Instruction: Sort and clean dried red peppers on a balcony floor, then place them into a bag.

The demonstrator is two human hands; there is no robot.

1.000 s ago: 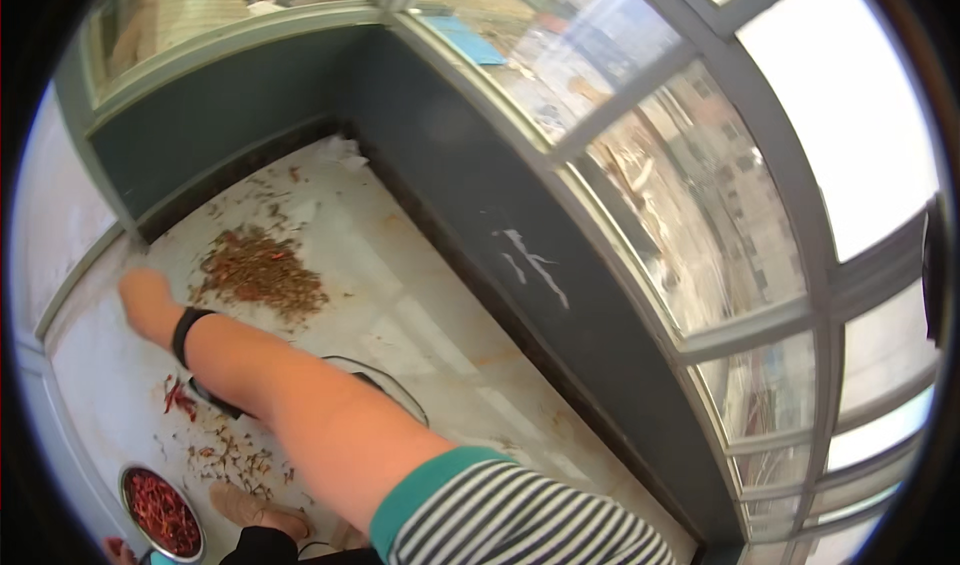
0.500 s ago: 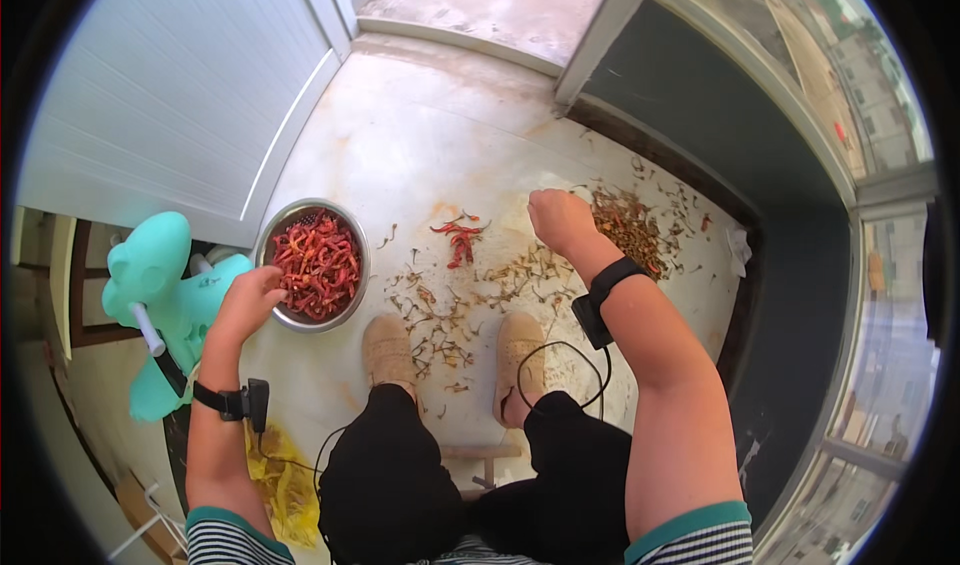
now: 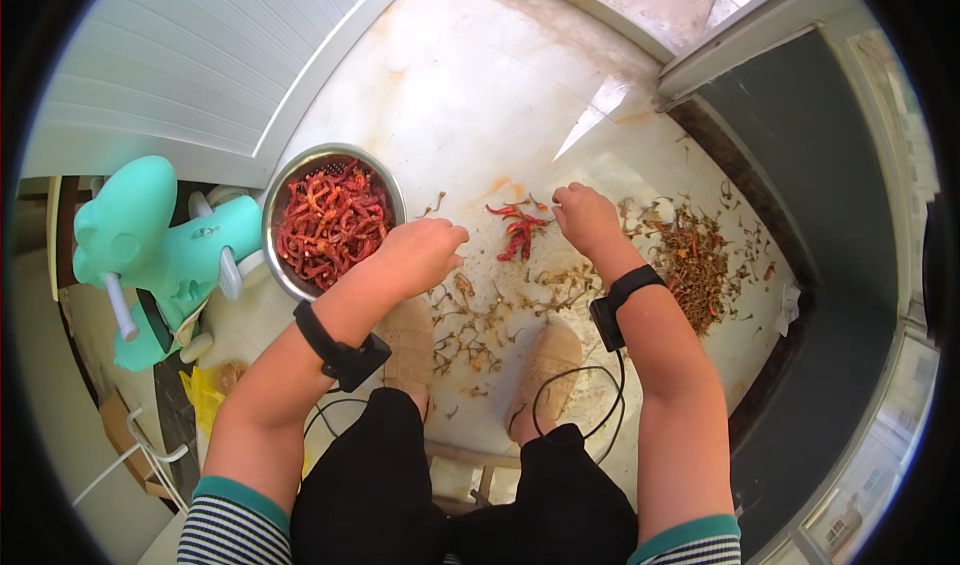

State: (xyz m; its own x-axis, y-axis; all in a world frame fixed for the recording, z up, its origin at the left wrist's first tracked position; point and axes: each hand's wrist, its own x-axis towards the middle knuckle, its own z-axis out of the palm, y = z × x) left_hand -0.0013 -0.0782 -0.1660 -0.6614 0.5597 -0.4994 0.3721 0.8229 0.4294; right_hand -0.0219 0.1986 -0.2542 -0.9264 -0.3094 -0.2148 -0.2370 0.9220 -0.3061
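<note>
A small cluster of dried red chili peppers lies on the pale floor between my hands. My left hand hovers to the left of it, beside the bowl, with the fingers bent and the thumb apart, and nothing shows in it. Right of the cluster, my right hand has its fingertips drawn together close to a pepper's stem end; whether anything is pinched there is hidden. A round metal bowl on the left holds many red chilies.
Broken-off stems litter the floor around my slippers. A heap of brown stems and bits lies at the right by the dark wall panel. On the left stand a turquoise ride-on toy and a white door. A cable loops near my right knee.
My left hand has moved right, from the bowl's left edge toward the chili cluster. My right hand has come nearer the cluster from the stem heap. The view has shifted.
</note>
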